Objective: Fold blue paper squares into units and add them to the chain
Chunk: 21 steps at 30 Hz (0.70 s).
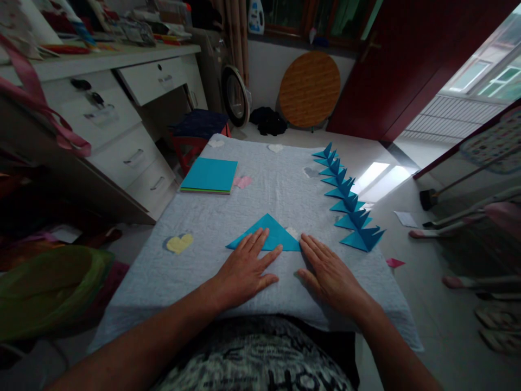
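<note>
A blue sheet of origami paper (280, 237), folded into a triangle, lies flat on the cloth-covered table with its point away from me. My left hand (248, 266) rests on the triangle's left and middle part, fingers stretched out and apart. At the triangle's right corner, the fingertips of my right hand (325, 271) touch or almost touch the paper; that hand lies flat, thumb spread. Farther off to the left sits a stack of square paper (209, 175), blue on top. Along the right edge stands a row of several folded blue paper cranes (345, 198).
The table wears a grey cloth (211, 271) with heart patches. To the left are a white drawer desk (109, 119), a red stool (187, 149) and a green-lined bin (52, 293). A washing machine (214, 65) has its door open. A round wooden board (309, 89) leans on the wall.
</note>
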Each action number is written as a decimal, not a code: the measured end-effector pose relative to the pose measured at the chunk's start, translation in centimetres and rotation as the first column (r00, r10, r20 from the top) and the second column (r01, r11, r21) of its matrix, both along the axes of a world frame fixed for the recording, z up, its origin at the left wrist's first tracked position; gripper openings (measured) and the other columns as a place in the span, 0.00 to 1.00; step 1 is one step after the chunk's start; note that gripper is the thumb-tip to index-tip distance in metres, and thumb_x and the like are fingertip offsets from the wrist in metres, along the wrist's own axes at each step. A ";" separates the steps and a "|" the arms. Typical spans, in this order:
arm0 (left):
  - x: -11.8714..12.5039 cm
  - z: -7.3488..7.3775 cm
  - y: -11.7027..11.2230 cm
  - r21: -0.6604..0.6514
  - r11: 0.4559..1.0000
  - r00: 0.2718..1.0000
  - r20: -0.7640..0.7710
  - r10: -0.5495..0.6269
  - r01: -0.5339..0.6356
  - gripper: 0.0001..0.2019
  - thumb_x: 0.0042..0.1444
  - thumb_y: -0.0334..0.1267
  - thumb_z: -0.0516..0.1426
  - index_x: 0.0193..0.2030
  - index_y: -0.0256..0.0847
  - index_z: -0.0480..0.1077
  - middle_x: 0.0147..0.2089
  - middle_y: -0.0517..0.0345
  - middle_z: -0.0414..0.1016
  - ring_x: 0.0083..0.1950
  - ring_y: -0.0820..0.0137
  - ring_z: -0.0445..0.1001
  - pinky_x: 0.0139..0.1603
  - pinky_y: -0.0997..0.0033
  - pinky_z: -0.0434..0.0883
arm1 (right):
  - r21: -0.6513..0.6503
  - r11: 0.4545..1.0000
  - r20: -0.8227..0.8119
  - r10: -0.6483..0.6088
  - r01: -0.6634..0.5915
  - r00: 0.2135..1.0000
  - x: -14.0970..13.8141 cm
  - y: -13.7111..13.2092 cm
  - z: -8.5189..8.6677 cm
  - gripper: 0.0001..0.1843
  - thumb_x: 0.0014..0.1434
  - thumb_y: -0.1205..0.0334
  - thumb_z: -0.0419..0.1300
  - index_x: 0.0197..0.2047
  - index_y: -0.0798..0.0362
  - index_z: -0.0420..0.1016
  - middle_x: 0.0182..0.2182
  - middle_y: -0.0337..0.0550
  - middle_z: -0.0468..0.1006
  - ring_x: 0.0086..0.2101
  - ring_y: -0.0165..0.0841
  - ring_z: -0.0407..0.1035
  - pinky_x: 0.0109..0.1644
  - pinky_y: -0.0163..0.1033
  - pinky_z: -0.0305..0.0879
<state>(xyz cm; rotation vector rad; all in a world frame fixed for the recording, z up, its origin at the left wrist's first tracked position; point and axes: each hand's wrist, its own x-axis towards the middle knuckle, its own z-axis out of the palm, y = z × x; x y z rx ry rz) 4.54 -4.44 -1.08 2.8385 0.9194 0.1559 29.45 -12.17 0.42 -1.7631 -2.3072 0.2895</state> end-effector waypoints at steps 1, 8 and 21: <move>0.0 0.0 0.0 -0.002 1.000 1.000 0.000 0.000 0.000 0.32 0.63 0.54 0.57 0.72 0.52 0.56 0.77 0.44 0.45 0.76 0.47 0.48 0.71 0.45 0.54 | 0.008 1.000 -0.016 -0.029 0.029 0.999 0.5 0.0 0.4 0.30 0.70 0.53 0.51 0.70 0.57 0.59 0.68 0.60 0.61 0.67 0.47 0.57 0.68 0.59 0.58; -0.1 -0.4 0.1 -0.007 1.000 0.998 0.060 -0.009 0.009 0.30 0.64 0.52 0.57 0.70 0.50 0.59 0.78 0.44 0.44 0.76 0.47 0.49 0.70 0.43 0.56 | 0.053 0.998 -0.271 0.049 -0.036 0.961 -2.6 1.0 2.2 0.30 0.71 0.58 0.48 0.73 0.55 0.51 0.71 0.54 0.56 0.69 0.38 0.50 0.71 0.52 0.56; -4.3 -0.6 -0.1 -0.002 0.999 0.998 -0.041 0.047 -0.047 0.39 0.65 0.59 0.51 0.74 0.36 0.49 0.76 0.43 0.51 0.76 0.59 0.49 0.73 0.57 0.51 | 0.000 0.993 -0.089 0.118 -0.119 0.989 -6.1 2.1 0.2 0.25 0.67 0.59 0.54 0.65 0.60 0.68 0.67 0.61 0.63 0.66 0.49 0.57 0.68 0.59 0.60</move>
